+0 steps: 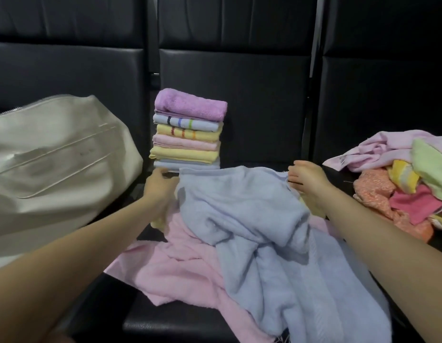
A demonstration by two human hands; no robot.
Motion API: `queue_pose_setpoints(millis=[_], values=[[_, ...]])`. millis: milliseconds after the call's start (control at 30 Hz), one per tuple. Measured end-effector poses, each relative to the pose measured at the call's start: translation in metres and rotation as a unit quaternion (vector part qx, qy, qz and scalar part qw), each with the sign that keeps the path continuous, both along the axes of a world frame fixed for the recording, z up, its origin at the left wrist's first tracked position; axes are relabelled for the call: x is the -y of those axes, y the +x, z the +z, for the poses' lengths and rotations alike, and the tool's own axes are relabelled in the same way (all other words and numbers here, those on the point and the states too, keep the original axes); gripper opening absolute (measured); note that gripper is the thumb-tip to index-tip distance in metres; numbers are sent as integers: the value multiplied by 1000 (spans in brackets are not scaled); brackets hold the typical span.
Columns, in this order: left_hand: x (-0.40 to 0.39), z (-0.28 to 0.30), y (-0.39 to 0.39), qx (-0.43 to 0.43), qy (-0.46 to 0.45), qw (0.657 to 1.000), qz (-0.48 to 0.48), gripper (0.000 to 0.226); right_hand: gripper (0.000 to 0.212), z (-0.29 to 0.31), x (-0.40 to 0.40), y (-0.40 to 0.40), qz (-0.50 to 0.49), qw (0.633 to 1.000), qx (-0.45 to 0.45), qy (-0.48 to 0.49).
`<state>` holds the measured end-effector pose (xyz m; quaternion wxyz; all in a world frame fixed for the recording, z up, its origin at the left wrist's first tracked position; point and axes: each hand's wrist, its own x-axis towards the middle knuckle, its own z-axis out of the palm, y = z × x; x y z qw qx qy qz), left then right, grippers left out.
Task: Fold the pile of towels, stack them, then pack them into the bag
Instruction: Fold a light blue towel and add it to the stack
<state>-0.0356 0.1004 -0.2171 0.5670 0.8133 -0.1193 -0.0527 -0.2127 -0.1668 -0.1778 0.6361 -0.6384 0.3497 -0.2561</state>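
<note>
On the black seat, a limp light blue towel [259,219] is pinched at its far corners by left hand [160,186] and right hand [306,179]. Soft and light, it is judged best gripped at corners.

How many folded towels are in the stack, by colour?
Stack of folded towels, top to bottom:
Purple: 1
Blue: 2 (one at the bottom)
Yellow: 2
Pink: 1
Total: 6

Bag [54,154] cream; seats [234,100] black. Stack [187,129]: purple top, blue & yellow w/ coloured stripes, pink. Loose towels: light blue [259,219] over pink [180,268].
</note>
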Motion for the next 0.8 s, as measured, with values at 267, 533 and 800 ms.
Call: queue_pose_setpoints(millis=[267,533,800], values=[[-17,37,-68,141,164,968,-127,46,35,6,-26,-60,33,949,-255,-185],[-32,28,-109,12,222,954,-202,53,11,6,-57,-72,173,978,-95,-62],[-9,37,-121,-273,-83,937,-200,18,22,17,-78,-56,149,989,15,-10]])
